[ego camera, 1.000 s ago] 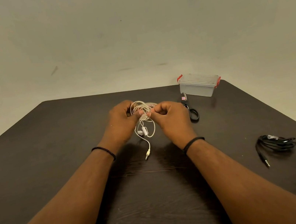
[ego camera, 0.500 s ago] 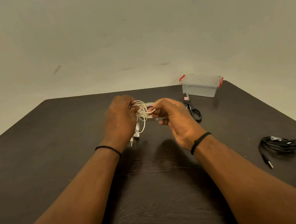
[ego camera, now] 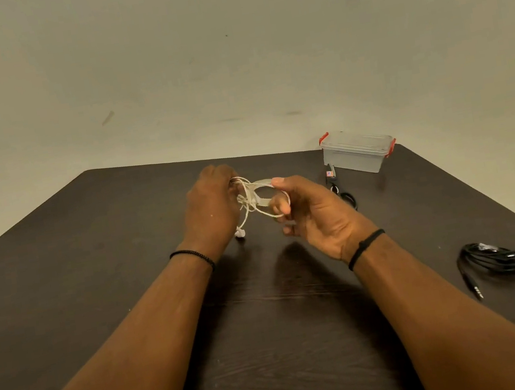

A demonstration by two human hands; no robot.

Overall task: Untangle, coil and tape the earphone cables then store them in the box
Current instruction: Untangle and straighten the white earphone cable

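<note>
A coil of white earphone cable point(ego camera: 252, 200) hangs above the middle of the dark table point(ego camera: 90, 255). My left hand point(ego camera: 213, 210) grips the coil from the left, its back turned to the camera. My right hand point(ego camera: 307, 212), palm up, pinches a strip of clear tape point(ego camera: 261, 184) that runs around the coil. A white earbud point(ego camera: 240, 232) dangles below the left hand. A coiled black earphone cable point(ego camera: 492, 258) lies on the table at the right. The clear box point(ego camera: 357, 153) with red latches stands shut at the far right corner.
Black-handled scissors point(ego camera: 343, 193) lie just in front of the box, right of my right hand. The table's right edge runs close to the black cable. A plain wall stands behind the table.
Both hands lifted the white coil and turned it. The right hand rolled palm up and drew the tape out to the right. The dangling plug end swung behind the left hand.
</note>
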